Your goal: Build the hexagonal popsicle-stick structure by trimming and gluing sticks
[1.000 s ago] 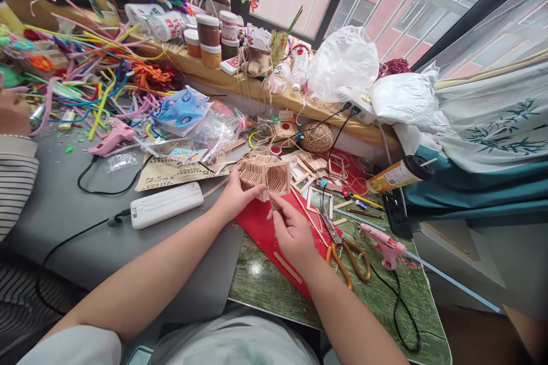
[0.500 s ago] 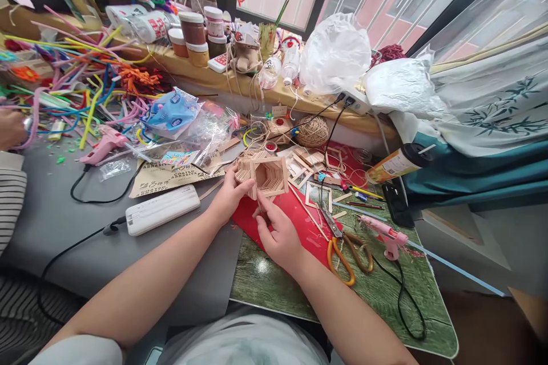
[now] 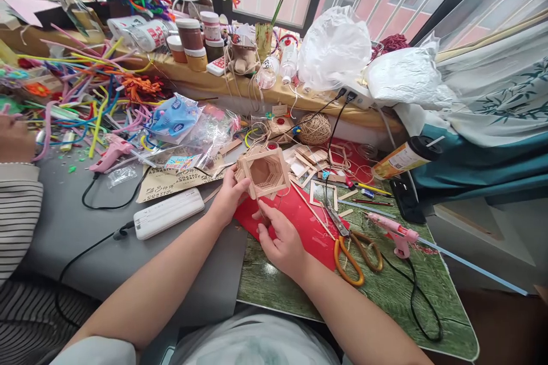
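My left hand (image 3: 229, 197) is closed around the side of a hollow craft-stick box (image 3: 268, 174), built of many stacked, slightly twisted stick frames. Its open end faces me and tilts a little. Just below the box's lower edge is my right hand (image 3: 280, 239), half curled, with the index finger pointing up at the rim and the thumb apart from it. Nothing I can make out sits in the right hand; its other fingers are partly hidden. Under both hands lies a red sheet (image 3: 295, 228). Scissors (image 3: 351, 248) with orange-brown handles rest right of my right hand.
A pink glue gun (image 3: 396, 234) with a cord lies at the right, near a drink cup (image 3: 405, 157). Loose stick frames (image 3: 323, 194) lie behind the scissors. A white power bank (image 3: 169, 214) is at left. Another person's hand (image 3: 17, 140) is among pipe cleaners (image 3: 100, 120).
The box has turned slightly in my left hand, tilting its open end. My right hand stays just below it. The whole view has shifted a little, and the other person's hand shows more.
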Demonstrator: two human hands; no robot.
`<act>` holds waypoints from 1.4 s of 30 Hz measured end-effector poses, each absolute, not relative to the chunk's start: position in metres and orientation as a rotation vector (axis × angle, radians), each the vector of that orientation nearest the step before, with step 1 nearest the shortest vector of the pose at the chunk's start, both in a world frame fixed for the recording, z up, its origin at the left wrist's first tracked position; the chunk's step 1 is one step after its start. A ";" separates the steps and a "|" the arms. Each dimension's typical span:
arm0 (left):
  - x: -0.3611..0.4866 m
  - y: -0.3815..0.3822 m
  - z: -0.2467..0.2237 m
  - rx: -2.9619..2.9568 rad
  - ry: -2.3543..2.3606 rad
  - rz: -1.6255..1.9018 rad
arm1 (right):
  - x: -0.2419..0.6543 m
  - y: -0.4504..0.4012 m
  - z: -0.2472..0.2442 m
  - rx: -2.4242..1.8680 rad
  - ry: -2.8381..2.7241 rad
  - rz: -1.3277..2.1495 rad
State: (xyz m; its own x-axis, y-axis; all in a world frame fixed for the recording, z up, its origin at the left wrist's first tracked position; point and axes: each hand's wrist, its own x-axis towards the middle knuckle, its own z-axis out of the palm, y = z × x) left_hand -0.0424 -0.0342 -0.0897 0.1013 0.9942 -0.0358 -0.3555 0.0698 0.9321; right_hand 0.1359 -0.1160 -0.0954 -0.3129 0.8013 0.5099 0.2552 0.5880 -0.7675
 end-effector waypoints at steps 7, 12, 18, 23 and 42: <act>-0.043 -0.035 -0.079 0.883 0.789 1.281 | 0.138 -0.113 -0.096 -0.894 -1.887 0.711; -0.045 -0.034 -0.081 0.785 0.671 1.272 | 0.139 -0.113 -0.099 -0.935 -1.853 0.729; -0.052 -0.034 -0.077 0.804 0.716 1.268 | 0.138 -0.110 -0.095 -0.926 -1.784 0.805; -0.055 -0.034 -0.075 0.791 0.679 1.258 | 0.140 -0.110 -0.095 -0.895 -1.830 0.836; -0.048 -0.044 -0.079 0.567 0.359 1.045 | 0.139 -0.097 -0.122 -1.162 -1.376 1.267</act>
